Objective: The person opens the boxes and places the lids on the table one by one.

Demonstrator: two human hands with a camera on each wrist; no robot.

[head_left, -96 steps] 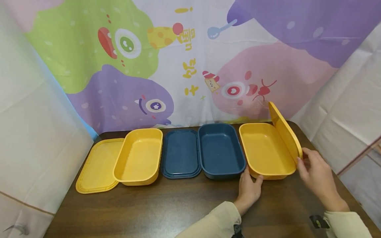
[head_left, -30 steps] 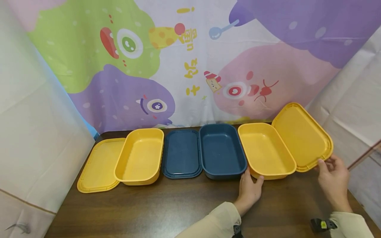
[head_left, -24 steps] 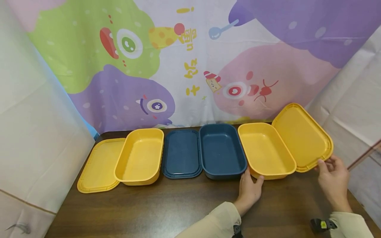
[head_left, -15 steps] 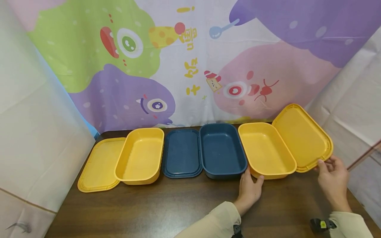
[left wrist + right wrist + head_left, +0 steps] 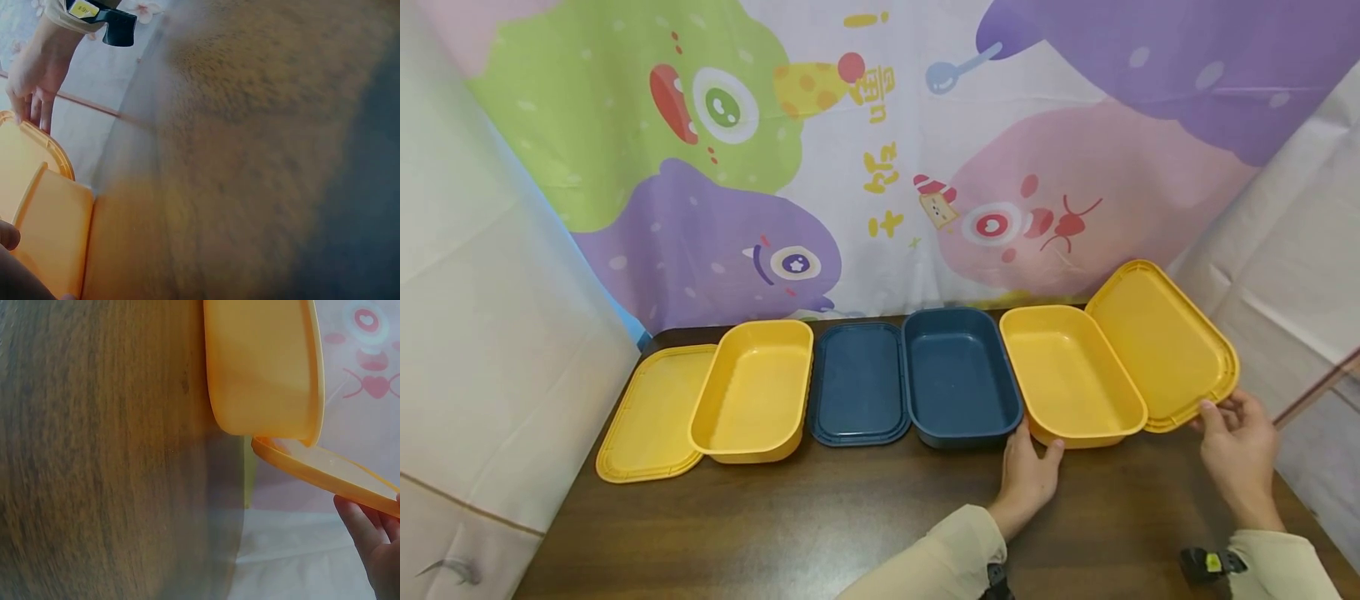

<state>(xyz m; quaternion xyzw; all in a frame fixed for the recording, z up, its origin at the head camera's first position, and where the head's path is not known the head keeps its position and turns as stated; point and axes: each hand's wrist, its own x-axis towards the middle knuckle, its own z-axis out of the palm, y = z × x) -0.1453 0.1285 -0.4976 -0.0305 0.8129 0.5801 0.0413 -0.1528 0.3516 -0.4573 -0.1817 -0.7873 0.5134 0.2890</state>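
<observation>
At the right end of the row stands an uncovered yellow food box (image 5: 1075, 375). My left hand (image 5: 1026, 479) holds its near left corner, thumb on the front wall and fingertips by the left side. A yellow lid (image 5: 1161, 350) leans tilted to the right of that box, its rimmed inner face up. Its near right corner is pinched by my right hand (image 5: 1240, 446), with the thumb on the rim and the other fingers partly hidden behind. In the right wrist view the thumb and fingers (image 5: 356, 519) grip the lid's edge, raised off the table.
Left of the held box stand an uncovered dark blue box (image 5: 962, 375), a flat blue lid (image 5: 860, 383), another yellow box (image 5: 752, 392) and a yellow lid (image 5: 651, 417), partly under that box. A printed curtain (image 5: 880, 275) hangs behind the wooden table (image 5: 775, 533).
Over about three seconds the right hand has swung the yellow lid from upright beside the box outward to the right. During the last second both hands stay nearly still; the left has kept its hold.
</observation>
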